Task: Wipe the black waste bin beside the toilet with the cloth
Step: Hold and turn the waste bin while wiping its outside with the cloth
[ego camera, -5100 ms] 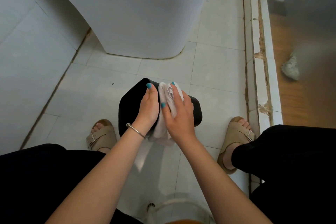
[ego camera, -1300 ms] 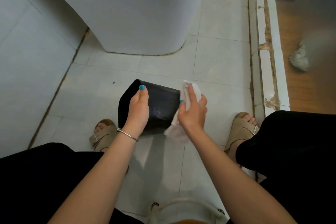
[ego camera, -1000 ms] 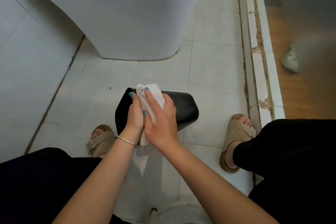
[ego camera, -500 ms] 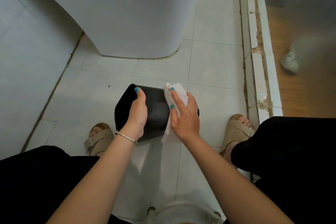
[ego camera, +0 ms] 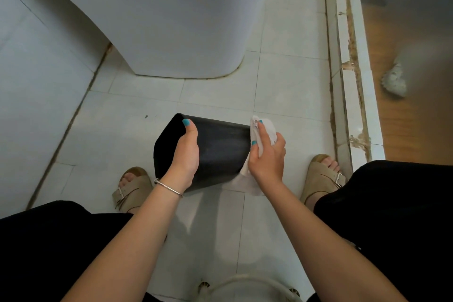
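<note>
The black waste bin (ego camera: pixel 220 149) is tipped on its side just above the tiled floor, its open mouth pointing left. My left hand (ego camera: pixel 186 154) grips the bin at the rim end, thumb over the top edge. My right hand (ego camera: pixel 267 154) presses a white cloth (ego camera: pixel 266 130) against the bin's right end, its base. The cloth's loose tail (ego camera: pixel 247 182) hangs below my right hand. The bin's base is hidden behind the cloth and hand.
The white toilet (ego camera: pixel 171 19) stands on the floor beyond the bin. A grey tiled wall (ego camera: pixel 31 68) runs along the left. A raised threshold (ego camera: pixel 353 81) borders the right, wooden floor beyond it. My sandalled feet (ego camera: pixel 132 189) flank the bin. A white round object (ego camera: pixel 245 289) lies near my body.
My right hand has slid the cloth rightward along the bin from its middle to the base end. My left hand keeps its grip on the rim end.
</note>
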The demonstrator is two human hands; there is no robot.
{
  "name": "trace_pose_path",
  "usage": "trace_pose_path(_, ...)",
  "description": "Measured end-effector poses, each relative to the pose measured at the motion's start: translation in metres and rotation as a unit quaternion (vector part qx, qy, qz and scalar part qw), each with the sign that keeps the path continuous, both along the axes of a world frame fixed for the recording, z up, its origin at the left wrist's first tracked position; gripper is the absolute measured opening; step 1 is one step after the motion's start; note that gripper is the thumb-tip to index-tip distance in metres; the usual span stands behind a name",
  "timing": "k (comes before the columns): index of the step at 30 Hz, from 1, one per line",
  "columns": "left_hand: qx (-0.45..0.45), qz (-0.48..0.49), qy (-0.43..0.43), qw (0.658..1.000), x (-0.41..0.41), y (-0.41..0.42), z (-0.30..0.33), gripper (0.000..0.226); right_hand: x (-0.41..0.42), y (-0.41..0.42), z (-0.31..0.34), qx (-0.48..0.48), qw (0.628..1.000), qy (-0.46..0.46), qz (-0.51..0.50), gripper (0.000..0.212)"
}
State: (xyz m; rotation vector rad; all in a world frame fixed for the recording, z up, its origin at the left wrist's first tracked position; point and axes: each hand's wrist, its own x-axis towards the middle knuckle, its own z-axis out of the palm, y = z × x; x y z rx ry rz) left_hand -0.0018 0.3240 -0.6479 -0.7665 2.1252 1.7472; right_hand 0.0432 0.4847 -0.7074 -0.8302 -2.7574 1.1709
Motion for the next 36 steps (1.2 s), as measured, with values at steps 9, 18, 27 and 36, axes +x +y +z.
trace_pose_path(9,0.013,-0.158,0.062,0.985,0.006,0.022,0.002,0.060,0.005,-0.040,0.062,-0.054,0.977,0.153,0.141,0.057)
trace_pose_path(18,0.039,-0.202,0.105,0.973,0.015,0.029,0.011,0.053,0.008,-0.026,0.058,-0.038,0.966,0.185,0.175,0.053)
trace_pose_path(27,0.035,-0.227,0.072,0.971,0.015,0.031,0.004,0.039,0.013,0.019,0.010,-0.021,0.992,0.082,0.089,0.055)
trace_pose_path(36,0.044,-0.244,0.069,0.966,0.018,0.025,0.001,0.042,0.022,0.058,-0.023,-0.041,0.997,-0.058,-0.021,0.051)
